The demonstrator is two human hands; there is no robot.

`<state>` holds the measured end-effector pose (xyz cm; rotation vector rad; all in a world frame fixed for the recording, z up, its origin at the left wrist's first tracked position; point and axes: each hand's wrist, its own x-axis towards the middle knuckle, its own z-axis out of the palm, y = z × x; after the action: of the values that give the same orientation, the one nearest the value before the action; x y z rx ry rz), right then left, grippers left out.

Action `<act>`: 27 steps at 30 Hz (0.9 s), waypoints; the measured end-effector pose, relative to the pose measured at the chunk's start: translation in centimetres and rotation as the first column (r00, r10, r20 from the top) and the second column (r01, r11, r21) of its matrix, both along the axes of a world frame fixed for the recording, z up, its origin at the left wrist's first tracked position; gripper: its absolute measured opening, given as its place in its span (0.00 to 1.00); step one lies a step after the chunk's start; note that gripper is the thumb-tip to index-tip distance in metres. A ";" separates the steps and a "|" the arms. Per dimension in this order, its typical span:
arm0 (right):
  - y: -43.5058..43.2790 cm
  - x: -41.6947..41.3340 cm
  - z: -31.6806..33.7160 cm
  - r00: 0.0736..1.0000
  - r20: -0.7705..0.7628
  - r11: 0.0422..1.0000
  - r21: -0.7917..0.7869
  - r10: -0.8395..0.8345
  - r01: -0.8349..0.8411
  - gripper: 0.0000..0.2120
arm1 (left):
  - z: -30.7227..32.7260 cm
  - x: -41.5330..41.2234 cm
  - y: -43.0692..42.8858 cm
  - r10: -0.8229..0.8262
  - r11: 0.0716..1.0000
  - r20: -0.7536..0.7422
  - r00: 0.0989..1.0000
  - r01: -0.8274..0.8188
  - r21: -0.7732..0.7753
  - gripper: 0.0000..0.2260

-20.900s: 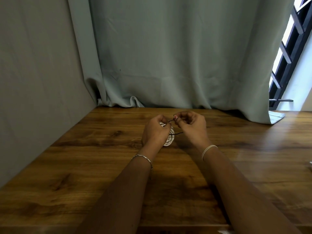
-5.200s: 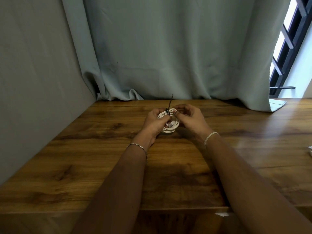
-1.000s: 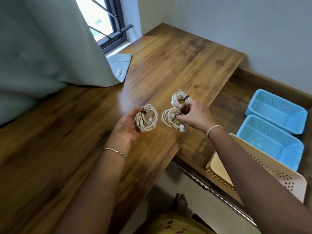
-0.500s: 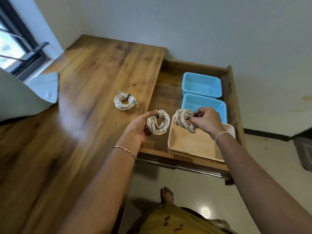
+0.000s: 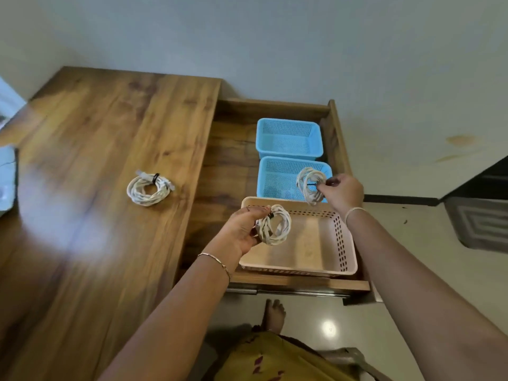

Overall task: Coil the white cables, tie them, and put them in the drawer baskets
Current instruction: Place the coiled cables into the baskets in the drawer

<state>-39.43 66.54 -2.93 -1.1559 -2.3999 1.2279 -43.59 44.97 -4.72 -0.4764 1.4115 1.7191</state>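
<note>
The left grip (image 5: pixel 242 229) is clamped on the first coil (image 5: pixel 275 228), which sits just to its right, above the pink basket (image 5: pixel 341 243). The right grip (image 5: pixel 342 192) pinches a second coil (image 5: pixel 310 185), just to its left, over the near blue basket (image 5: pixel 277 180). A third coil (image 5: pixel 148 189) lies on the counter (image 5: pixel 96 215), well left of both.

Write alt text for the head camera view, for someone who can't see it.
A person's left hand holds a tied coil of white cable over a pink plastic basket while the right hand holds a second coil over the nearer of two blue mesh baskets, all in an open wooden drawer. A third tied coil lies on the wooden desk.
</note>
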 end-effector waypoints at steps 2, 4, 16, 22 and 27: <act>1.3 -1.4 -0.7 0.999 0.042 1.000 0.014 0.026 -0.027 0.06 | -1.0 -0.1 1.3 -0.032 0.999 0.017 0.999 0.032 0.002 0.11; 2.5 -2.8 -1.7 0.996 0.081 0.999 0.015 0.048 -0.050 0.06 | -1.8 -0.2 2.4 -0.047 0.999 0.032 0.998 0.048 -0.022 0.06; 4.9 -8.9 -7.6 0.942 0.298 0.988 -0.050 0.157 -0.148 0.09 | -5.9 -0.5 3.1 -0.009 0.994 0.130 0.991 0.024 -0.108 0.15; 4.9 -9.6 -8.4 0.907 0.358 0.965 0.054 0.222 -0.257 0.11 | -6.6 -0.3 4.0 -0.102 0.978 0.094 0.990 0.117 -0.173 0.11; 5.1 -9.1 -7.9 0.911 0.342 0.948 0.130 0.232 -0.290 0.14 | -7.0 0.4 4.9 -0.158 0.957 0.089 0.983 0.175 -0.232 0.10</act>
<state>-48.48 71.65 -10.81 -1.0767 -2.9218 0.9189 -43.24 49.85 -11.72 -0.5271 1.5702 1.3925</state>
